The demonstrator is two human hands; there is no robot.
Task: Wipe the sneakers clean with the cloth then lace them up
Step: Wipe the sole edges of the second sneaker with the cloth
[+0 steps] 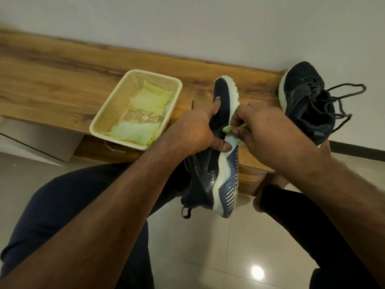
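Note:
A dark navy sneaker (216,176) with a pale sole is tipped on its side over the bench's front edge, toe pointing away. My left hand (193,132) grips its upper, thumb on the toe side. My right hand (256,130) pinches a small yellow-green cloth (228,129) against the white sole edge. The cloth is mostly hidden under my fingers. A second dark sneaker (304,101) stands on the bench to the right, its grey laces loose and trailing.
A cream plastic basket (104,124) on the wooden bench (52,84) holds more yellow-green cloths (150,99). A white wall runs behind the bench. My legs in dark trousers (62,205) are below, over a glossy tiled floor (208,257).

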